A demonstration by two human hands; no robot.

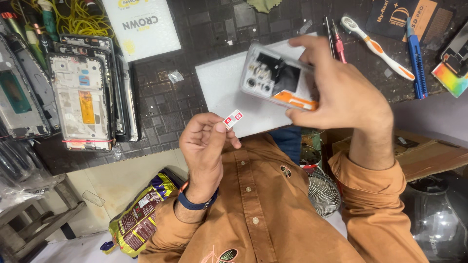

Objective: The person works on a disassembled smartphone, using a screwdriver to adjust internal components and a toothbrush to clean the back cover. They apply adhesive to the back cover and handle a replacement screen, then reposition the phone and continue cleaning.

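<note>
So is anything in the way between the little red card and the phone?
Nothing visible. The left hand pinches the card, the right hand holds the phone, and only open air lies between them, above the white pad.

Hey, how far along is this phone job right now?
Done: the phone appears to have its back cover off, with the inner parts bare, and the SIM tray is out. In hand: the right hand grips the phone and the left hand pinches the tray. Left: the tray is still outside the phone, and the back is uncovered.
</note>
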